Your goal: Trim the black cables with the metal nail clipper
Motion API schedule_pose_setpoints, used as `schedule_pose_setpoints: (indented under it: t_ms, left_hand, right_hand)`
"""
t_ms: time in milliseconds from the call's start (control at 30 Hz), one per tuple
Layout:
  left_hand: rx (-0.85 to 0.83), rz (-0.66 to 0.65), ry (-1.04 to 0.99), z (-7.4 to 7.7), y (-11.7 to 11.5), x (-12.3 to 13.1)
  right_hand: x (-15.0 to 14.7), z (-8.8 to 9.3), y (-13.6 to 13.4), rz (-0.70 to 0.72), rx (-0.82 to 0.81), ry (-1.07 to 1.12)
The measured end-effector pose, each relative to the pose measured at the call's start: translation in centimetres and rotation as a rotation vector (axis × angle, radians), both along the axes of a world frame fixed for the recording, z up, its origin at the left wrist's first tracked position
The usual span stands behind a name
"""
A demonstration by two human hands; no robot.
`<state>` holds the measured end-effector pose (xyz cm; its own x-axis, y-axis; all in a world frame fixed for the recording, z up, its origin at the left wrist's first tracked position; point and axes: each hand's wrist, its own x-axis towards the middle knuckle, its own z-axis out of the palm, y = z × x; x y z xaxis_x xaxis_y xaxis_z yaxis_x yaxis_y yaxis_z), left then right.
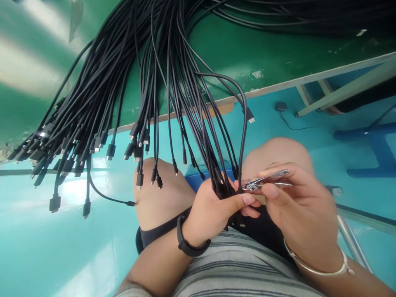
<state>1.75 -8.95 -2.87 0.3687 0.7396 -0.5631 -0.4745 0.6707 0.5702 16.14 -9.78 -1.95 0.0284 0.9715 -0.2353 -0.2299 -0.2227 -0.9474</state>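
Note:
My left hand [213,204] is closed around several black USB cables [213,152], near their plug ends. Below its fingers some of the plugs stick out, partly hidden by the hand. Between the thumb and fingers of my right hand [297,202] is a silver nail clipper [269,180], its lever raised at an angle. The clipper's jaws meet one cable just by its plug, beside my left fingertips; whether they cut into anything is too small to tell.
A large bundle of black cables [102,78] lies on the green table [216,57] and hangs over its edge, plugs dangling at the left. My knees are under the hanging ends. A black adapter [281,106] lies on the blue floor, near metal table legs [343,88].

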Motion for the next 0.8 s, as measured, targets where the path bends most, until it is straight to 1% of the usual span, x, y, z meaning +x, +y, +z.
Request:
schedule_pose_setpoints:
  t_ms: [200,333,433,500,567,600,667,700,733,800]
  left_hand:
    - [-0.004,0.006,-0.030,-0.1,-0.2,0.0]
    - [-0.012,0.007,-0.035,-0.2,-0.3,0.1]
    - [0.003,-0.019,-0.030,-0.2,-0.3,0.1]
    - [0.013,-0.033,0.000,-0.3,-0.2,0.0]
    - [0.020,-0.038,0.039,-0.3,-0.1,0.0]
    - [0.028,-0.043,0.058,-0.3,0.0,-0.1]
    - [0.049,-0.051,0.094,-0.2,0.1,-0.3]
    - [0.057,-0.054,0.108,-0.2,0.1,-0.3]
    - [0.057,-0.055,0.116,-0.3,0.0,-0.4]
    - [0.043,-0.048,0.111,-0.3,-0.1,-0.5]
  right_hand:
    - [-0.1,0.3,0.0,0.003,0.031,-0.057]
    - [-0.1,0.2,0.0,-0.019,-0.001,-0.133]
    - [0.1,0.0,0.1,-0.060,-0.025,-0.056]
    - [0.3,-0.1,0.4,-0.018,-0.026,0.040]
    - [0.5,0.0,0.8,0.086,-0.002,0.095]
    - [0.6,0.1,1.0,0.141,0.013,0.086]
    - [0.8,0.2,1.5,0.209,0.069,-0.016]
    - [0.9,0.2,1.7,0.199,0.101,-0.122]
    - [1.1,0.1,1.9,0.150,0.138,-0.275]
    - [1.3,0.0,2.4,-0.049,0.259,-0.683]
